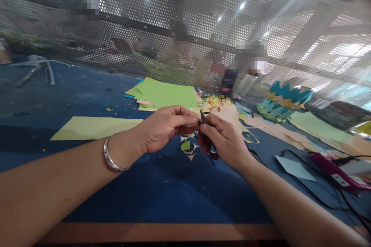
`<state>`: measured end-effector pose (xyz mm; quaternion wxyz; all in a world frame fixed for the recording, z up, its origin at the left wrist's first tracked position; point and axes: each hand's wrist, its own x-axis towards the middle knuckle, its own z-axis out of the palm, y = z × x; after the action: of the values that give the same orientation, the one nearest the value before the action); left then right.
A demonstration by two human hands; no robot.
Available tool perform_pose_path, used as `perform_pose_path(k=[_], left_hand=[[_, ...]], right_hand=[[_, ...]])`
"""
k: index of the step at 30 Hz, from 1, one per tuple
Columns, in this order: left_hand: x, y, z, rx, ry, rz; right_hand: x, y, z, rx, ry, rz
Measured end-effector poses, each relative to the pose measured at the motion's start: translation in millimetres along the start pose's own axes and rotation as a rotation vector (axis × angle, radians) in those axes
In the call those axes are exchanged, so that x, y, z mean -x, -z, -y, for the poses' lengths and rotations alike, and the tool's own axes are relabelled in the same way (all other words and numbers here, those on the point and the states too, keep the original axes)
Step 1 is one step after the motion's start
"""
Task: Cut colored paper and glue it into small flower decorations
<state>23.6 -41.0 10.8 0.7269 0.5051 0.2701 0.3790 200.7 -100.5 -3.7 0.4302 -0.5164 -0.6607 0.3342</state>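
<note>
My right hand (227, 139) is closed around a small pair of scissors (203, 118); the dark blades point up and a reddish handle loop shows below the fingers. Right beside the blades, my left hand (166, 127) is closed in a pinch. Whatever sits between its thumb and fingers is too small or hidden to name. Under both hands, cut paper scraps (185, 146) in green and pale pink lie on the blue table (162, 200). A pale green paper strip (89, 128) lies beneath my left forearm.
Behind my hands are stacked green sheets (168, 92) and a heap of curled yellow paper pieces (217, 103). A zigzag paper crown (284, 100) stands at right. Nearer lie a purple power strip (333, 170), black cables (314, 200) and a light blue paper (295, 168). Perforated metal (130, 27) backs the table.
</note>
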Motion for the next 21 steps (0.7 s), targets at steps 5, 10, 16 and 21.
perform_pose_path(k=[5,10,16,21], left_hand=[[-1.0,1.0,1.0,0.004,-0.026,-0.068],[-1.6,2.3,1.4,0.034,-0.040,-0.085],[0.3,-2.9,-0.2,0.126,-0.001,-0.087],[1.4,-3.6,0.0,0.151,0.007,-0.068]], right_hand=[[-0.1,-0.8,-3.4,0.063,0.075,-0.137],[1.0,-1.9,-3.7,0.062,0.096,-0.184],[0.5,-2.4,-5.3,0.062,0.072,-0.169],[-0.2,-3.0,-7.8,0.046,0.042,-0.112]])
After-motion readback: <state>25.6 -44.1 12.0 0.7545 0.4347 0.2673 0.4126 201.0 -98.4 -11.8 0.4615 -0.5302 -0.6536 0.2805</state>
